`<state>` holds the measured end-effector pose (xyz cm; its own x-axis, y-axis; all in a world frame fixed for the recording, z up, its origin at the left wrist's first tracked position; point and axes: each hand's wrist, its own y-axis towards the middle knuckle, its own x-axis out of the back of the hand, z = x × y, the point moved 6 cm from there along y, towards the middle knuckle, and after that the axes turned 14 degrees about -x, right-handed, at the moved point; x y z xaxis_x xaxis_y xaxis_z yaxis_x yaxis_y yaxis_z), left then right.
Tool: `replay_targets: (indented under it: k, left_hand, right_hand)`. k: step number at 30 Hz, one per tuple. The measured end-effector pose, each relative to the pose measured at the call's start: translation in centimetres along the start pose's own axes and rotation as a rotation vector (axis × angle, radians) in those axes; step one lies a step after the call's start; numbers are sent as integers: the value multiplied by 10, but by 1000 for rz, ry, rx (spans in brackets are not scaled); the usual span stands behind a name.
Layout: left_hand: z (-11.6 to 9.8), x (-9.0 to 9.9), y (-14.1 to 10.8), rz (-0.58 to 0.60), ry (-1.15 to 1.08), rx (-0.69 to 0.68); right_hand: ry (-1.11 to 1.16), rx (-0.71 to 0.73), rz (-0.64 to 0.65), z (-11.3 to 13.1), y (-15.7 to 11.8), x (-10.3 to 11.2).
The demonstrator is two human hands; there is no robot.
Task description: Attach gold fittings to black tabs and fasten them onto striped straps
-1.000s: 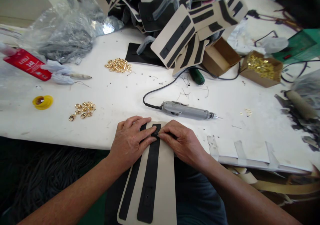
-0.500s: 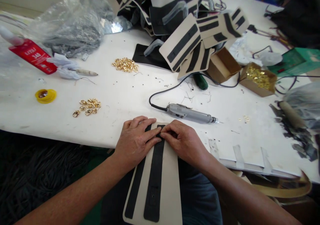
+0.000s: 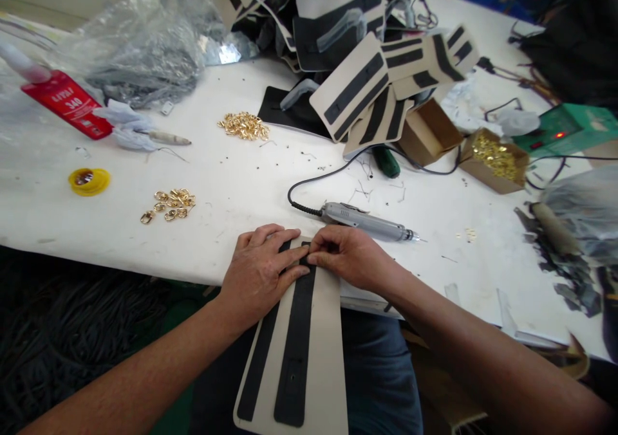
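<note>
A beige panel (image 3: 324, 345) with two black strips lies over my lap, its far end resting at the table's edge. The longer black strip (image 3: 294, 338) has a small slot and a hole near its close end. My left hand (image 3: 258, 271) is spread flat across the panel's far end, index finger and thumb on either side of the strip's far end. Against that same end, my right hand (image 3: 340, 251) pinches with thumb and forefinger; whatever is between the fingertips is too small or hidden to make out.
A grey electric screwdriver (image 3: 367, 221) with a black cord lies just beyond my right hand. Gold clasps (image 3: 174, 203) are heaped at left, near a yellow lid (image 3: 89, 181) and a red glue bottle (image 3: 67, 103). Striped panels (image 3: 352, 87) and a box of gold parts (image 3: 497, 158) stand behind.
My right hand has shifted slightly, its knuckles turned up more, still pinching at the strip's end. The left hand stays in place. A red light on the green box now shows.
</note>
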<state>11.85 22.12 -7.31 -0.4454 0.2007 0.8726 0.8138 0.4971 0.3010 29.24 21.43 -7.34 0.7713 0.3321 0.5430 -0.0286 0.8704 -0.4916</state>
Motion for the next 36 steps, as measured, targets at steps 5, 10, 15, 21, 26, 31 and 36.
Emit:
replay_targets:
  k: [5,10,15,21,26,31,36]
  left_hand:
    - [-1,0,1,5,4,4]
    - [-3,1,2,20,10,7]
    - [-4,3,2,20,29,-1]
    - [-4,1,-1,6,31,-11]
    - [-5,2,-2,8,30,-9]
    - [-6,4,-2,-1,19,-2]
    - [-6,4,-1,-14,0,3]
  right_hand:
    - [63,-58,269,-3,11,-3]
    - [-9,-44,142,1,9,0]
    - [-50,-59,0,7,-2,1]
    - [-38,-24,24,9,-7,2]
    - [-57,22,-40,9,-15,-2]
    - [-23,30,-61,8,-22,1]
    - [-251,119,-453,6,-40,42]
